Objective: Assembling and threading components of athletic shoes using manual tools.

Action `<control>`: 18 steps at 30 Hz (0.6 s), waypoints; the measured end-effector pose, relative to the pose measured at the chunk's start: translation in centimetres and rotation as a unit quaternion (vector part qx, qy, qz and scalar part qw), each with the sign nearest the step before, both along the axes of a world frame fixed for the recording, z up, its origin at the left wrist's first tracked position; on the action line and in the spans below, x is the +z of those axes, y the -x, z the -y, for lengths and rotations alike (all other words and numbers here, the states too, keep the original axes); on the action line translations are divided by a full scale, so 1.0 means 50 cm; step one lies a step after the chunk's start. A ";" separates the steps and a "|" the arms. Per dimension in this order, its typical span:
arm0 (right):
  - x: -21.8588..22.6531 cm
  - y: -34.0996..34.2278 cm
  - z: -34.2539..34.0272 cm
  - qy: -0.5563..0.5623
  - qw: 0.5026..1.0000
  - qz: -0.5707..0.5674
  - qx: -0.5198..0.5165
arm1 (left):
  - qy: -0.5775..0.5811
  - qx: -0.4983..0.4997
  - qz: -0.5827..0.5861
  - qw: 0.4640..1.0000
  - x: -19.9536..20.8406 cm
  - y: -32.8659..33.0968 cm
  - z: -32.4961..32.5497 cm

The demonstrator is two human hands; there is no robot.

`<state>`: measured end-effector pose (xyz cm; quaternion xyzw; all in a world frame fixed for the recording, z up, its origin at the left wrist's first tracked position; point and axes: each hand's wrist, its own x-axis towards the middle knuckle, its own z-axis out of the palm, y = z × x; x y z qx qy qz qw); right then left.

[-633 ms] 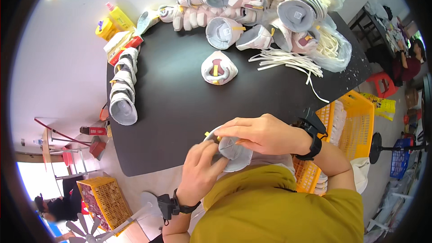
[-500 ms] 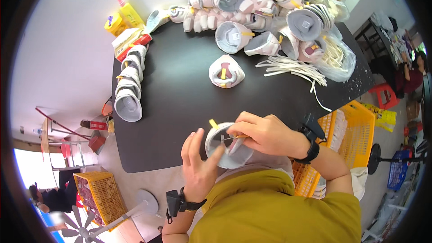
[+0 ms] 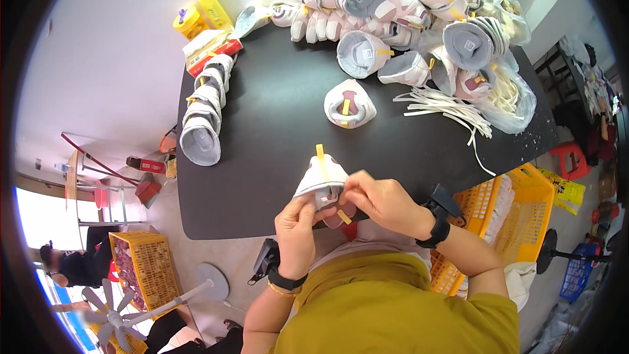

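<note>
At the table's near edge, my left hand (image 3: 296,228) grips a white shoe upper (image 3: 322,174) between thumb and fingers. The upper's grey lining faces partly toward me, and its yellow pull tab points away. A dark pink tongue with a yellow strip (image 3: 344,217) hangs on the near side. My right hand (image 3: 383,202) is closed at the upper's right edge, fingertips pinched together; whatever they hold is too small or hidden to make out. Beyond the hands, another shoe upper (image 3: 359,118) with a dark pink tongue rests on the black table (image 3: 262,137).
Several uppers are nested in a row (image 3: 203,128) at the left, near yellow bottles (image 3: 213,8) and a tissue pack (image 3: 208,49). A heap of uppers (image 3: 367,0) fills the far right, beside loose white laces (image 3: 445,106). Yellow crates (image 3: 534,200) stand by the table's right.
The upper has been turned over, so its pull tab now points away and its tongue hangs toward me. My left hand's spread fingers have closed on it. The view has shifted slightly.
</note>
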<state>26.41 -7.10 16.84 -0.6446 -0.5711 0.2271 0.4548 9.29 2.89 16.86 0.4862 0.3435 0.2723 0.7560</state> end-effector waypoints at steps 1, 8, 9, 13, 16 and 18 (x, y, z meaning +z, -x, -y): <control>-0.006 0.002 -0.005 0.015 0.999 -0.031 -0.024 | -0.028 -0.001 -0.010 1.000 -0.004 -0.006 0.002; -0.007 0.006 0.005 0.018 1.000 -0.017 -0.013 | -0.089 -0.037 -0.043 0.994 0.027 -0.017 0.000; -0.010 0.008 0.003 -0.011 1.000 0.000 -0.012 | -0.085 -0.034 -0.038 0.995 0.030 -0.018 -0.003; -0.006 0.011 -0.002 -0.011 1.000 0.012 -0.011 | -0.059 -0.026 -0.036 0.997 0.029 -0.023 -0.011; -0.009 0.018 -0.007 -0.041 0.996 0.075 -0.029 | -0.055 -0.008 -0.040 0.998 0.026 -0.026 -0.007; -0.010 0.038 -0.007 -0.040 0.989 0.135 -0.052 | -0.068 0.008 -0.041 0.997 0.021 -0.026 0.001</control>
